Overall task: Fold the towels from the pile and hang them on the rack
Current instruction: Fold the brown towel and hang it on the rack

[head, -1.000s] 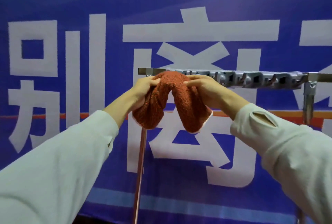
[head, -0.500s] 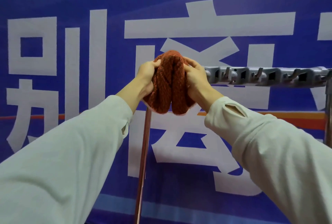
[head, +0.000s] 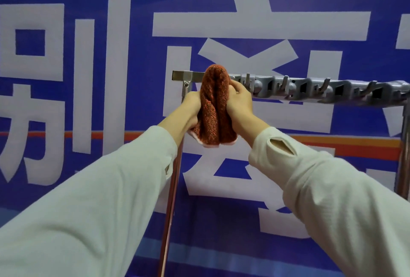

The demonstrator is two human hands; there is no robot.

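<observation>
Big blue banner (head: 266,25) with huge white characters fills the whole background, with an orange stripe running across behind the arms. Two pale long sleeves, left (head: 99,210) and right (head: 332,199), reach in from 7 and 5 o'clock and meet near the middle.

The rack (head: 310,90) has a metal top bar running from the centre out to 3 o'clock, with a grey strip of hooks along it and a coppery post (head: 170,210) dropping toward 6 o'clock.

The rust-red towel (head: 216,108) sits at the bar's left end, just to the 9 o'clock side of the hook strip. It's folded into a narrow bundle with the long axis straight up and down: rounded fold pointing to 12 just above the bar, loose pale-edged ends hanging to 6. It looks looped over the bar, though the bar is hidden behind it.

The left hand (head: 190,108) squeezes the towel from 9 o'clock and the right hand (head: 240,101) from 3 o'clock, with its fingers curled onto the cloth.
</observation>
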